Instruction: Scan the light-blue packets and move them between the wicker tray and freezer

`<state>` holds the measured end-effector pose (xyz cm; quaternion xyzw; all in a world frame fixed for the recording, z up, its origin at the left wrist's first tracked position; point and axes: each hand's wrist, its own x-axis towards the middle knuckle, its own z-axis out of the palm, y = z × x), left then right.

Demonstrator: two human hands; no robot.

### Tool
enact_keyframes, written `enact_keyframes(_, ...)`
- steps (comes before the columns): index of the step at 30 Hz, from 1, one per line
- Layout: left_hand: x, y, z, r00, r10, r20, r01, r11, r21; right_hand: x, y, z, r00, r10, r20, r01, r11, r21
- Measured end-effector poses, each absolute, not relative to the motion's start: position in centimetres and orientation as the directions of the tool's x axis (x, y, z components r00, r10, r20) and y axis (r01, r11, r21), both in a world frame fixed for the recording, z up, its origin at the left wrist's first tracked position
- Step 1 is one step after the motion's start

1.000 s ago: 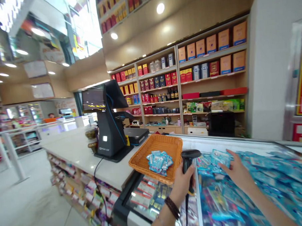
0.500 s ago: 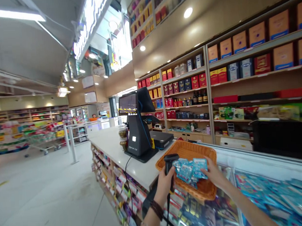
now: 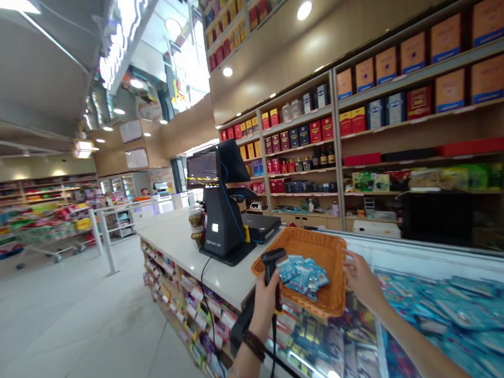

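Our left hand (image 3: 263,314) is closed firmly around the grip of a black handheld barcode scanner (image 3: 272,259), which stands upright with a yellow mark low on its body and a cord (image 3: 271,358) dropping from its base. A dark woven wristband (image 3: 254,345) circles that wrist. Our right hand (image 3: 360,279) is open, its fingers lightly spread just beside the right rim of a wicker basket (image 3: 304,237); we cannot tell whether they touch it.

Inside the basket lies a loose heap of small blue foil sachets (image 3: 301,275), their printing too small to read. Right of the basket, more blue packets (image 3: 462,319) fill a glass display case. Left of the basket, a black POS terminal (image 3: 222,223) stands on a white counter (image 3: 174,242); the lettering on its base looks like "QIHUA", and the rest is blurred.

Beyond the basket, wooden shelves (image 3: 420,117) carry tan boxes with blue bands and red boxes, their labels unreadable. Far to its left, a person (image 3: 143,192) stands behind another counter, past shopping carts (image 3: 46,248).
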<state>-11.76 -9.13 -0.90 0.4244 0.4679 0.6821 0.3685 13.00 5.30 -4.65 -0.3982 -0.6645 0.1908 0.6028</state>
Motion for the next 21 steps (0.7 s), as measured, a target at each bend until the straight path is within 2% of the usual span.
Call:
enact_keyframes(5,-6.1,-9.1,0.3,-0.207,0.95,0.235,-0.197,-0.276,0.941,22.8,4.1,-5.0,0.162,0.728,0.666,0.496,0.523,-0.693)
enact_keyframes(8,-2.1,-8.9,0.7,-0.08,0.969,0.232,-0.262,-0.245,0.933,29.0,2.9,-5.4,0.233,0.697,0.678,0.646,0.41,-0.644)
enact_keyframes(12,3.2,-8.0,0.1,0.068,0.968,0.241,-0.314,-0.209,0.926,35.1,0.7,-6.6,0.329,0.673,0.662,0.747,0.243,-0.618)
enact_keyframes(17,8.5,-7.0,-1.8,0.172,0.958,0.231,-0.318,-0.168,0.933,36.7,-1.7,-8.5,0.336,0.71,0.619,0.886,-0.014,-0.464)
enact_keyframes(21,10.9,-6.6,-3.4,0.211,0.959,0.189,-0.297,-0.121,0.947,35.2,-2.5,-9.1,0.356,0.734,0.579,0.917,-0.156,-0.366)
